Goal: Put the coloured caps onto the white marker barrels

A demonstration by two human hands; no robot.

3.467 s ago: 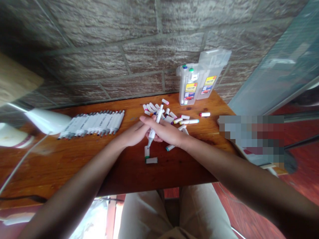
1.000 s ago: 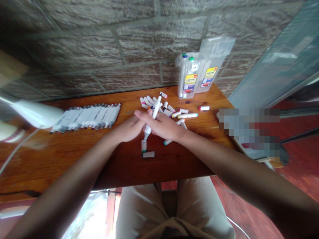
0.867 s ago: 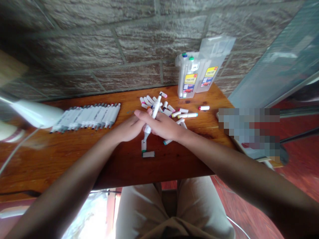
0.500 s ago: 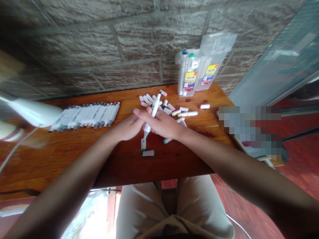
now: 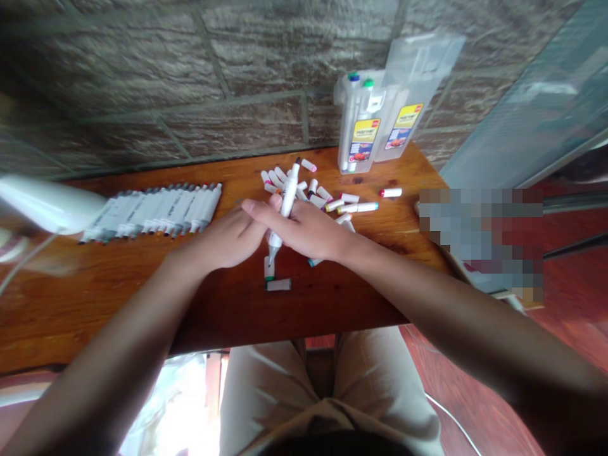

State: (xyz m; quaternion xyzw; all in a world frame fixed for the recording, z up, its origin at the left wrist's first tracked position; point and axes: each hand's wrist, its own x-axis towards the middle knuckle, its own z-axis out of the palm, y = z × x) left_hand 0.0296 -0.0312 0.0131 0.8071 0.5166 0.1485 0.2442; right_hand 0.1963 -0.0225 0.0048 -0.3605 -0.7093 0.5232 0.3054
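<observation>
My hands are pressed together above the desk. My right hand (image 5: 311, 227) is closed around a white marker (image 5: 289, 193) that slants upward, a dark tip showing at its top and a grey end with a tip at its bottom. Right beside it is my left hand (image 5: 230, 237), its fingers hidden behind the right one. Two loose caps lie just below: a white, green-edged cap (image 5: 269, 268) by the marker's lower tip, and another cap (image 5: 278, 285) on its side. Behind my hands, several white caps with coloured ends (image 5: 324, 194) are scattered.
A row of uncapped white markers (image 5: 152, 210) lies at the left. An open clear plastic marker case (image 5: 351, 126) with a few markers inside stands against the stone wall (image 5: 256, 57). A white lamp-like object (image 5: 52, 202) is at far left. The wooden desk (image 5: 327, 310) ends at my lap.
The view has shifted slightly, so the desk and its things sit a little higher in the picture. My hands keep nearly the same pose around the marker.
</observation>
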